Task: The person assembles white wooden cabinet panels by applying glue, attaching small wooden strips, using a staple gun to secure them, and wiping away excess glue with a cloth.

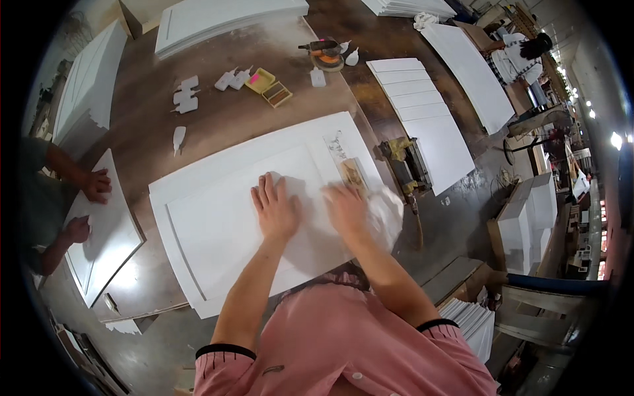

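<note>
A white panel (228, 211) with a recessed rectangular middle lies across the bench in front of me. Flat on its surface rests my left hand (276, 210), fingers stretched out and nothing in it. To its right, my right hand (346, 210) is bent down onto the panel and slightly smeared; its fingertips are hidden, so what is under them does not show. Just beyond it lies a tan, worn-looking flat piece (353, 174), beside a strip with dark marks (335, 146). A crumpled white cloth or thin sheet (386, 214) hangs at the panel's right edge.
At the left, another person's hands (96, 188) work on a second white panel (99, 244). White bottles (186, 96), an open yellow box (267, 86) and a sander (325, 56) stand on the far bench (224, 49). A clamp-like metal device (404, 162) is to the right.
</note>
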